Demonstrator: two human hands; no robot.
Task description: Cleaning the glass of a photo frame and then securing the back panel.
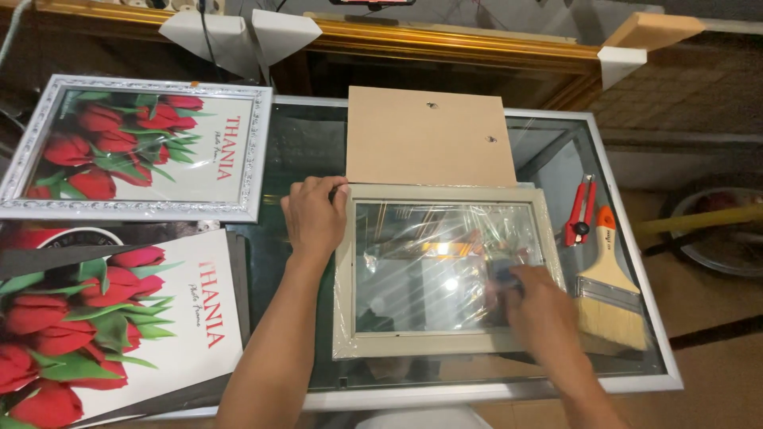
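1. Pressing down with my left hand [315, 216], I pin the far-left corner of the pale picture frame [445, 270], fingers close together and curled over its edge. The frame lies flat on the glass table [636, 373], wrapped in clear film, with a brown backing board [429, 137] touching its far side. If this hand lets up, I judge the frame could skate on the smooth glass.

2. Over the frame's right part, my right hand [540, 314] holds what looks like a small bluish thing [504, 272] against the film; it is blurred, so I cannot tell how those fingers are set. Pushing too hard there could scratch or crack the pane, I think.

3. Just right of that hand lie a paintbrush [608, 290] and, farther off, a red cutter [580, 210]. A wide sweep of my wrist could knock either one off the near-right edge.

4. On the left, a silver-framed tulip picture [135, 147] and a loose tulip print [119, 318] sit apart from the work, so they seem safe.
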